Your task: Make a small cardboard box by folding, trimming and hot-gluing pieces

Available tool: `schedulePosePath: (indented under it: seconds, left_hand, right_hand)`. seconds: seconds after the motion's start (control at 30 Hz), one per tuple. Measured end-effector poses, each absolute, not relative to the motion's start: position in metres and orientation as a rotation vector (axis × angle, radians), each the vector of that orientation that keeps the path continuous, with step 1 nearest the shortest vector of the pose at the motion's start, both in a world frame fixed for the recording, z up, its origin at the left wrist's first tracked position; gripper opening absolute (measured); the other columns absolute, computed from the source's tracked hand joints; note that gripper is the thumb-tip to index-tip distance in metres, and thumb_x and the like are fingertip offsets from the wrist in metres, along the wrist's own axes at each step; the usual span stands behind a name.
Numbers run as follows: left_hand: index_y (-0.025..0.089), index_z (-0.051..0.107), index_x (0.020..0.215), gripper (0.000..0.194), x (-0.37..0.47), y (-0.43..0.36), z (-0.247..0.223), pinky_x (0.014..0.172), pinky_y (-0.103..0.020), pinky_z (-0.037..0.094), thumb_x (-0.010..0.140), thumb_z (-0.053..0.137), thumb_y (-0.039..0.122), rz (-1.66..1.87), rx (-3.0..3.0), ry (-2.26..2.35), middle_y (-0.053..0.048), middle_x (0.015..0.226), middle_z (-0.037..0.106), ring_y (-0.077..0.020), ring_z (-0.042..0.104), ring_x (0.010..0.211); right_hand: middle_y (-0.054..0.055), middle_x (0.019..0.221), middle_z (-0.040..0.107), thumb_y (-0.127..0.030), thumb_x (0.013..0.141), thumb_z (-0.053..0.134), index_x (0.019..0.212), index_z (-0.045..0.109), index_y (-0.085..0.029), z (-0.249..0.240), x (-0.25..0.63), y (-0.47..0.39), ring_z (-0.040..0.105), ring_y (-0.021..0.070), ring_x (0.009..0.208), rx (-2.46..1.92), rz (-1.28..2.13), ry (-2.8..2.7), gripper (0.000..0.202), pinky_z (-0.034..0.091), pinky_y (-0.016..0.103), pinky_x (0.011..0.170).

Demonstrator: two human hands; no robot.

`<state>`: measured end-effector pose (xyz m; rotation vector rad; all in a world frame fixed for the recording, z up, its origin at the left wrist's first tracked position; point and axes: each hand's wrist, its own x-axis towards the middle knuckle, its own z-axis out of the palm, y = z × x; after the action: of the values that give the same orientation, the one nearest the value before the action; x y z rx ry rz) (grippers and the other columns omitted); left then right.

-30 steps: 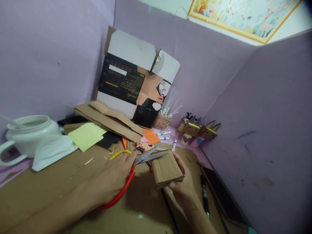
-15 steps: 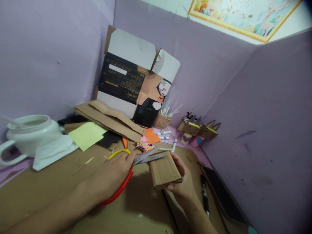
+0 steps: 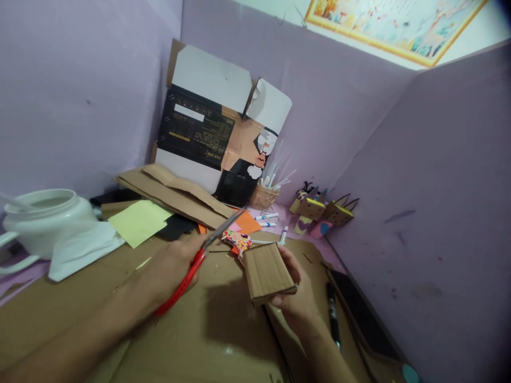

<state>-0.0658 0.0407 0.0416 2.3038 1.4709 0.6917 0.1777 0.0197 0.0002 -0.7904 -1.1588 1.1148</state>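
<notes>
My left hand [image 3: 175,271] is closed around the handles of a pair of scissors [image 3: 187,282]. A red handle shows below the fingers, and the blades point up and away to the right. In my right hand [image 3: 297,295] is a small cardboard box [image 3: 269,271], held by its right side above the table, one broad face turned up. A gap separates the scissors from the box. Behind the box lies a piece with a bright colourful pattern [image 3: 238,241]; its kind I cannot make out.
A white pot [image 3: 48,213] stands at the left beside yellow paper [image 3: 139,221]. Cardboard strips [image 3: 179,197] lie before an unfolded printed box [image 3: 199,127] against the wall. Markers [image 3: 283,235], a basket [image 3: 263,198] and cardboard figures [image 3: 313,210] stand behind. A black pen [image 3: 333,316] lies right.
The scissors have moved left, away from the box, and their blades have come together and tilted upward. My right hand still holds the box in nearly the same place.
</notes>
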Motion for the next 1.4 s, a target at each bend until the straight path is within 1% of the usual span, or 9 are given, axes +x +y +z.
schedulePosePath:
  seconds: [0.1, 0.33, 0.47, 0.6, 0.83, 0.93, 1.07, 1.2, 1.4]
  left_hand:
    - [0.017, 0.059, 0.099, 0.030, -0.063, 0.042, 0.041, 0.057, -0.026, 0.043, 0.090, 0.037, 0.035, 0.828, 2.167, 1.483, -0.002, 0.067, 0.061, -0.0153, 0.057, 0.055]
    - [0.018, 0.057, 0.098, 0.040, -0.043, 0.028, 0.031, 0.060, -0.029, 0.047, 0.077, 0.056, 0.052, 0.952, 1.863, 1.328, -0.004, 0.077, 0.065, -0.0196, 0.060, 0.066]
    - [0.018, 0.057, 0.095, 0.042, -0.035, 0.027, 0.023, 0.064, -0.032, 0.048, 0.073, 0.059, 0.054, 1.008, 1.744, 1.303, -0.006, 0.084, 0.067, -0.0233, 0.062, 0.074]
    - [0.019, 0.057, 0.095, 0.036, -0.032, 0.026, 0.023, 0.066, -0.031, 0.049, 0.076, 0.060, 0.049, 1.038, 1.742, 1.307, -0.005, 0.087, 0.068, -0.0232, 0.063, 0.077]
    - [0.019, 0.061, 0.097, 0.030, -0.041, 0.029, 0.030, 0.061, -0.033, 0.047, 0.089, 0.037, 0.037, 0.896, 2.117, 1.461, -0.007, 0.076, 0.068, -0.0238, 0.063, 0.067]
    - [0.020, 0.053, 0.120, 0.039, -0.048, 0.035, 0.024, 0.061, -0.035, 0.048, 0.086, 0.035, 0.023, 0.783, 2.280, 1.540, -0.010, 0.086, 0.068, -0.0257, 0.064, 0.070]
    - [0.020, 0.040, 0.134, 0.052, -0.050, 0.037, 0.010, 0.088, -0.043, 0.046, 0.083, 0.035, 0.012, 0.744, 2.334, 1.493, -0.014, 0.118, 0.060, -0.0288, 0.058, 0.107]
    - [0.023, 0.040, 0.134, 0.060, -0.046, 0.032, 0.007, 0.092, -0.043, 0.044, 0.078, 0.035, 0.004, 0.623, 2.392, 1.440, -0.012, 0.121, 0.058, -0.0268, 0.055, 0.112]
    - [0.023, 0.039, 0.136, 0.064, -0.044, 0.025, 0.022, 0.091, -0.041, 0.045, 0.075, 0.035, 0.002, 0.555, 2.360, 1.489, -0.012, 0.117, 0.059, -0.0259, 0.056, 0.109]
  right_hand:
    - [0.005, 0.120, 0.061, -0.041, 0.038, 0.090, 0.116, 0.060, -0.030, -0.002, 0.179, 0.021, 0.053, 0.0305, 0.112, -0.785, 1.133, -1.202, 0.084, 0.045, 0.038, 0.088]
    - [0.006, 0.126, 0.058, -0.041, 0.042, 0.090, 0.124, 0.055, -0.029, -0.003, 0.174, 0.015, 0.051, 0.0331, 0.118, -0.822, 1.271, -1.415, 0.090, 0.038, 0.042, 0.099]
    - [0.007, 0.137, 0.050, -0.045, 0.046, 0.088, 0.134, 0.044, -0.031, -0.003, 0.161, 0.009, 0.045, 0.0327, 0.125, -0.807, 1.336, -1.365, 0.099, 0.037, 0.043, 0.102]
    - [0.009, 0.136, 0.051, -0.049, 0.042, 0.088, 0.136, 0.040, -0.030, -0.007, 0.146, 0.004, 0.055, 0.0323, 0.115, -0.788, 1.385, -1.122, 0.107, 0.047, 0.041, 0.092]
    - [0.011, 0.110, 0.069, -0.038, 0.054, 0.083, 0.128, 0.050, -0.023, -0.001, 0.149, 0.005, 0.067, 0.0309, 0.094, -0.826, 1.317, -0.949, 0.082, 0.054, 0.038, 0.073]
    - [0.010, 0.111, 0.069, -0.038, 0.052, 0.084, 0.127, 0.051, -0.022, 0.004, 0.155, 0.007, 0.065, 0.0305, 0.099, -0.831, 1.253, -0.902, 0.084, 0.053, 0.037, 0.078]
    - [0.008, 0.121, 0.064, -0.038, 0.048, 0.085, 0.126, 0.053, -0.023, 0.005, 0.158, 0.009, 0.061, 0.0301, 0.108, -0.845, 1.159, -0.932, 0.086, 0.049, 0.037, 0.087]
    - [0.009, 0.122, 0.063, -0.041, 0.044, 0.086, 0.132, 0.047, -0.024, 0.002, 0.157, 0.007, 0.062, 0.0317, 0.106, -0.923, 1.136, -1.045, 0.098, 0.051, 0.038, 0.085]
    - [0.008, 0.127, 0.060, -0.047, 0.045, 0.084, 0.131, 0.048, -0.025, 0.003, 0.156, 0.004, 0.057, 0.0319, 0.114, -1.042, 0.997, -1.281, 0.096, 0.048, 0.039, 0.093]
